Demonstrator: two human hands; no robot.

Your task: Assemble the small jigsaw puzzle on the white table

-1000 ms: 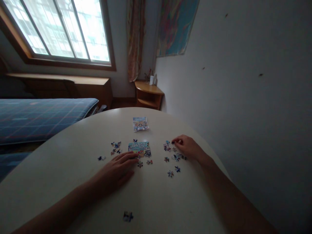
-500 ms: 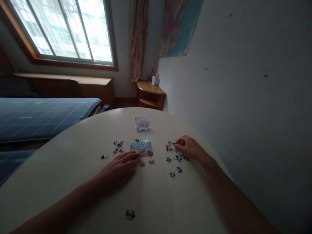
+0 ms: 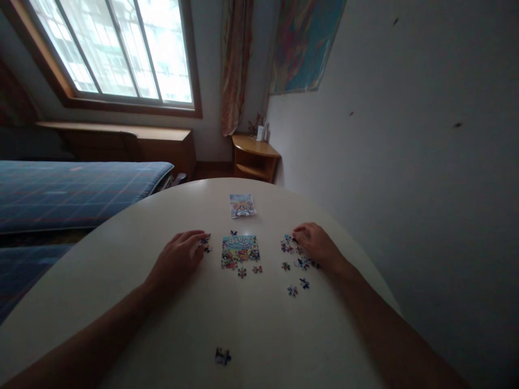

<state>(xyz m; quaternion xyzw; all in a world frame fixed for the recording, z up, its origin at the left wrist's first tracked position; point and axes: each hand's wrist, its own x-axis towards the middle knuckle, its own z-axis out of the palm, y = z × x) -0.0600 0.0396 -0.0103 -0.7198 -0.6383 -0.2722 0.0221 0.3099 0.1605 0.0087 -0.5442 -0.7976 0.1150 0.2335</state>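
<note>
A partly joined colourful jigsaw block (image 3: 240, 251) lies in the middle of a round white table (image 3: 243, 324). My left hand (image 3: 178, 258) rests left of it, fingers curled over a small cluster of loose pieces (image 3: 205, 241). My right hand (image 3: 314, 243) sits to the right, fingertips pinched at a scatter of loose pieces (image 3: 294, 258); whether a piece is gripped is hidden. A small printed picture card (image 3: 242, 205) lies beyond the block. One stray piece (image 3: 223, 356) lies near me.
A wall runs close along the table's right side. A bed with a blue checked cover (image 3: 73, 189) stands to the left. A wooden corner shelf (image 3: 253, 156) and a window (image 3: 117, 51) lie beyond the table.
My left hand has slid left from the block's lower edge onto the loose pieces beside it. My right hand stays at the right scatter. The view has shifted slightly.
</note>
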